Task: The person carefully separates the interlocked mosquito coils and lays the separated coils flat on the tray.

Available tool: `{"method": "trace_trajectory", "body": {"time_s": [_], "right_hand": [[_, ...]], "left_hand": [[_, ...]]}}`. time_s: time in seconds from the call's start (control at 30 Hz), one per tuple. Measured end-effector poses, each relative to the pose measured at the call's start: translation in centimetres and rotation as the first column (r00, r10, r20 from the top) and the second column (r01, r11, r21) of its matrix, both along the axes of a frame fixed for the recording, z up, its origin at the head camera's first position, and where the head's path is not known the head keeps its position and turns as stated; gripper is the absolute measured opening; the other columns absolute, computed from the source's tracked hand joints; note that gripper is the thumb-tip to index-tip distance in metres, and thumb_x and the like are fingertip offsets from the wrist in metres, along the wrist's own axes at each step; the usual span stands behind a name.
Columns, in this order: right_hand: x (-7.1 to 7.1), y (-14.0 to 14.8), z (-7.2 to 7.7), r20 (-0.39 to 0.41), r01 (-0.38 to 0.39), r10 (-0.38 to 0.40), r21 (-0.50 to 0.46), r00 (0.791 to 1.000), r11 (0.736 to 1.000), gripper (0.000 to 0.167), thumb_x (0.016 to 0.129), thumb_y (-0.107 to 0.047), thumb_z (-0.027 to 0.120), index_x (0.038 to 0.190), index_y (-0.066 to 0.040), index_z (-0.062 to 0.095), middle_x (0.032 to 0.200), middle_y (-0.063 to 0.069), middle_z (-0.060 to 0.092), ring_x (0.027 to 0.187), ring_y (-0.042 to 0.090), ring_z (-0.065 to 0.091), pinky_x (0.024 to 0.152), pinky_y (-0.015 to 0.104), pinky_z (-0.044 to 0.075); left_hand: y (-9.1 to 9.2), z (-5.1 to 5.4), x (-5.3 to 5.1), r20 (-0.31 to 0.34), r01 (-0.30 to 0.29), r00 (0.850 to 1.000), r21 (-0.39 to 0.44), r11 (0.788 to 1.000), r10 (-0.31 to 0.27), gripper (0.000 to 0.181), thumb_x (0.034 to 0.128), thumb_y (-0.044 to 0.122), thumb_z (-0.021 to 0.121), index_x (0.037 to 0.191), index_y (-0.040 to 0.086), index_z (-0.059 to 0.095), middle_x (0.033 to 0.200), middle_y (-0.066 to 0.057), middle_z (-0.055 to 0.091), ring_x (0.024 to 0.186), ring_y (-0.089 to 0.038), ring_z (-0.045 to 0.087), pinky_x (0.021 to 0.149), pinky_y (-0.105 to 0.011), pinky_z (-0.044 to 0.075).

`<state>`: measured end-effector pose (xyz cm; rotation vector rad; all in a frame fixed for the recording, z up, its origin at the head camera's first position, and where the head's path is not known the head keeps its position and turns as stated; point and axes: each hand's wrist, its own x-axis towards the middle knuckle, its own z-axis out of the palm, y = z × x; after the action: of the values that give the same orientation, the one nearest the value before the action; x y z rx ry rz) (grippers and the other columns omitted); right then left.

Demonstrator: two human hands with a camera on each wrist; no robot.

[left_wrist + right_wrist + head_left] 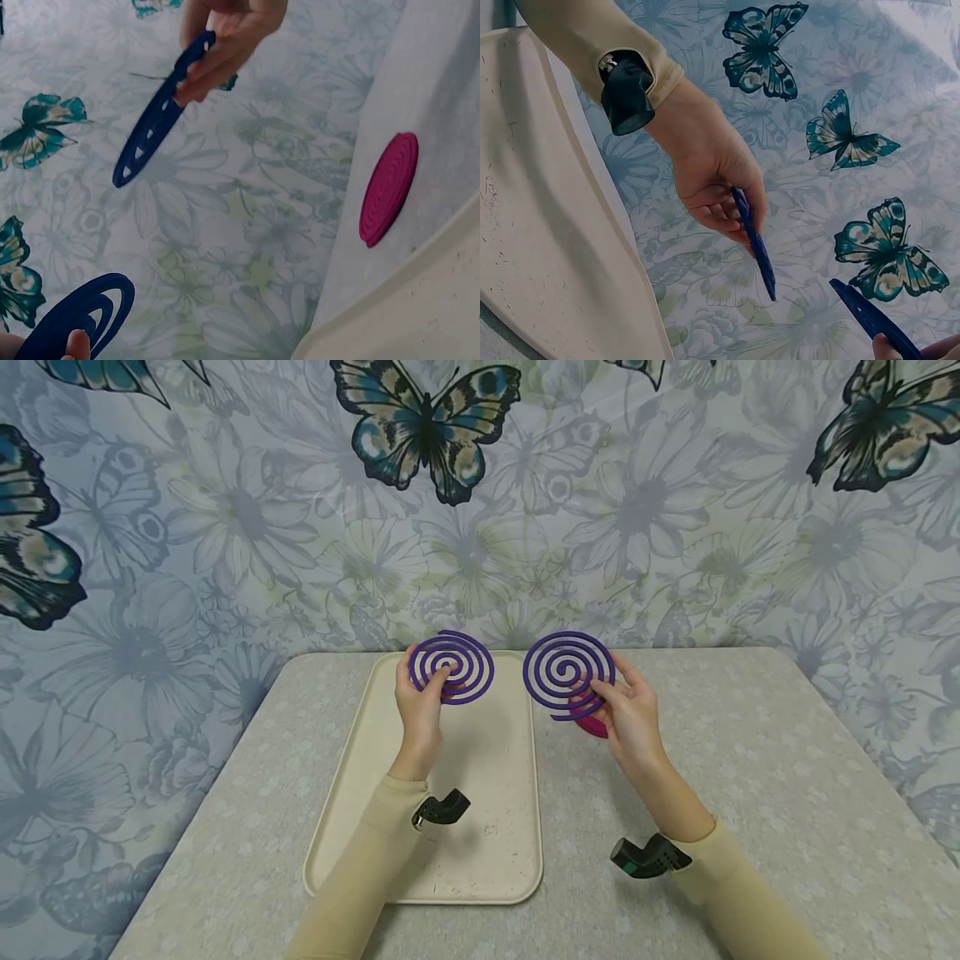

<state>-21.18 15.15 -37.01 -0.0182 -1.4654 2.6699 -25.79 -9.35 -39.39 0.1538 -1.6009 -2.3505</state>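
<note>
A purple spiral mosquito coil is pinched by the left hand, its thumb on the near face, above the far part of the tray. Held up to the right of it is a second purple mosquito coil, pinched at its right edge between thumb and fingers of the right hand. The two coils are apart, side by side, faces toward the head camera. In the left wrist view, a round pink coil lies flat on the table; the right hand and its coil partly hide it in the head view.
A cream tray with dark specks lies on the left half of the table, which has a pale patterned cover. Behind the table hangs a floral cloth with butterflies. Each wrist wears a black camera.
</note>
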Motion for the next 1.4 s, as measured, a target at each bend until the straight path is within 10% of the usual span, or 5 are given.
{"method": "trace_trajectory", "body": {"time_s": [0.27,0.43,0.63,1.07,1.4], "right_hand": [[-0.2,-0.1,-0.4,0.022,0.019,-0.02,0.059,1.0,0.998,0.056,0.094,0.007,0.048,0.147,-0.003,0.03,0.098,0.001,0.071,0.08,0.01,0.071,0.071,0.024,0.059],[-0.4,-0.2,-0.6,0.019,0.013,-0.015,0.071,1.0,0.997,0.059,0.093,0.009,0.049,0.147,-0.003,0.029,0.093,-0.001,0.072,0.079,0.009,0.071,0.068,0.022,0.059],[-0.4,-0.4,-0.9,0.02,0.013,-0.014,0.085,1.0,0.996,0.059,0.093,0.008,0.05,0.147,-0.003,0.03,0.095,-0.002,0.073,0.082,0.008,0.071,0.069,0.023,0.059],[-1.3,-1.3,-2.4,0.065,-0.025,0.018,0.114,0.998,0.993,0.059,0.093,0.009,0.049,0.147,-0.001,0.028,0.083,-0.004,0.071,0.068,0.007,0.07,0.064,0.02,0.058],[-3.2,-2.2,-5.2,0.103,-0.027,0.008,0.186,0.995,0.982,0.058,0.092,0.009,0.051,0.146,-0.003,0.033,0.082,-0.007,0.07,0.069,0.005,0.07,0.061,0.019,0.057]], "left_hand": [[-1.2,-2.4,-2.1,0.074,-0.082,0.993,-0.138,0.987,0.093,0.067,0.0869,0.006,0.066,0.145,0.017,0.034,0.139,-0.009,0.048,0.119,-0.021,0.054,0.081,-0.013,0.051],[-2.1,-5.4,-3.8,0.061,-0.112,0.99,-0.187,0.976,0.125,0.067,0.0856,0.004,0.067,0.144,0.014,0.035,0.14,-0.012,0.047,0.116,-0.024,0.054,0.073,-0.012,0.051],[-3.2,-8.2,-4.8,0.107,-0.158,0.975,-0.265,0.951,0.192,0.066,0.0837,0.005,0.069,0.142,0.012,0.039,0.144,-0.013,0.045,0.13,-0.024,0.047,0.103,-0.026,0.043],[-4.2,-9.1,-5.2,0.162,-0.228,0.946,-0.284,0.931,0.281,0.066,0.0803,-0.001,0.067,0.14,0.006,0.04,0.143,-0.016,0.046,0.132,-0.028,0.044,0.109,-0.035,0.04],[-4.4,-9.6,-5.3,0.192,-0.271,0.918,-0.335,0.902,0.347,0.06,0.0799,-0.005,0.059,0.137,0.006,0.043,0.12,-0.02,0.058,0.104,-0.024,0.055,0.089,-0.03,0.046]]}}
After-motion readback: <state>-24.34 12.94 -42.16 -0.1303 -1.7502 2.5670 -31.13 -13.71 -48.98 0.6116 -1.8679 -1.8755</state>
